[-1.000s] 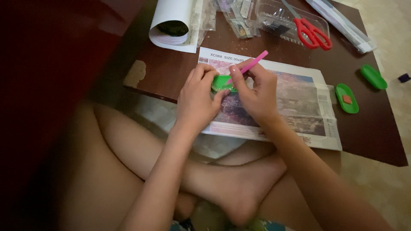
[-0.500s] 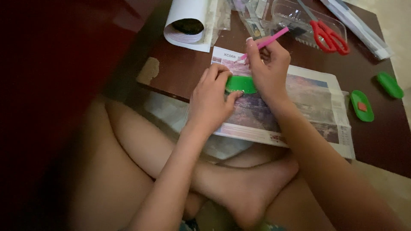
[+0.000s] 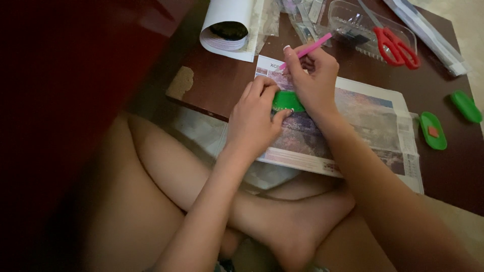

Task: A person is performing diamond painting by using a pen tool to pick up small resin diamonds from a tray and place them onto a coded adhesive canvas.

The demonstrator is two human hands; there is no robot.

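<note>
since a second ago the right hand (image 3: 312, 75) has lifted the pink pen (image 3: 306, 50) off the small green tray (image 3: 286, 100) and carried it up to the far left corner of the printed canvas (image 3: 363, 116), where its tip now meets the sheet; the left hand (image 3: 254, 118) has stayed on the tray

that green tray sits on the canvas near its left edge, pinched between the left thumb and curled fingers, partly covered by them. the right fingers are closed together around the pen, which slants up to the right

the canvas lies flat on the dark brown table (image 3: 217, 80), its near edge hanging over the table's front edge above the person's crossed legs. near the far left corner of the table lies a white paper roll (image 3: 229, 27), open end facing the camera. along the far edge stands a clear plastic box (image 3: 353, 22) with red-handled scissors (image 3: 396, 45) resting across it. toward the right edge are two more green trays, one (image 3: 433, 131) holding a small reddish square just beside the canvas, the other (image 3: 466, 106) further right
</note>
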